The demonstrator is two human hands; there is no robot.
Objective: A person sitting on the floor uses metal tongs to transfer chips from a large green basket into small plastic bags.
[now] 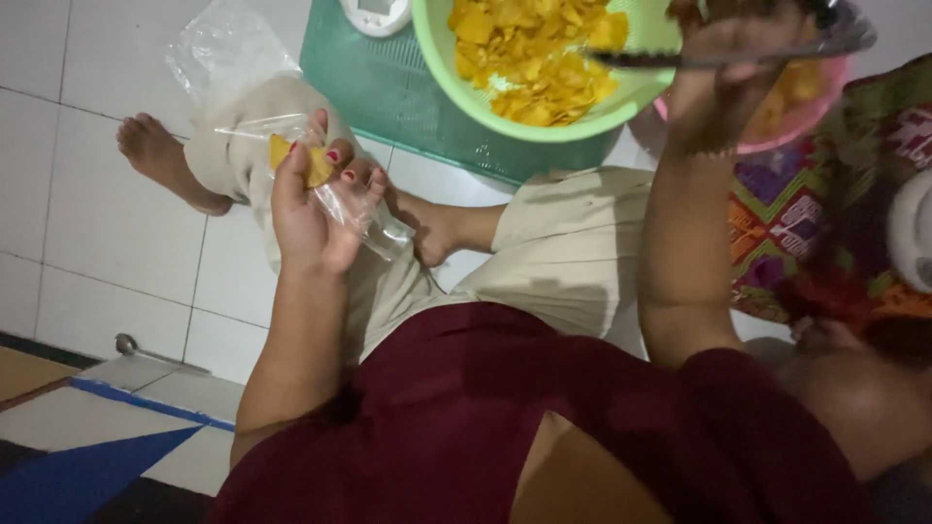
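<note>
My left hand [313,204] grips a clear plastic bag [364,215] with a few yellow chips [303,161] pinched at its mouth, held above my left knee. My right hand [720,60] is raised at the top right, closed on a dark metal scoop or tongs [680,56] that reaches over the rim of a light green bowl [544,126]. The bowl holds a heap of yellow chips [529,53]. The scoop's far end is blurred.
The green bowl rests on a teal plastic stool [388,87] with a white scale [374,14] behind it. A pink bowl [796,116] with chips sits at right, beside patterned cloth [825,213]. Another clear bag [228,49] lies on the white tile floor. My crossed legs fill the middle.
</note>
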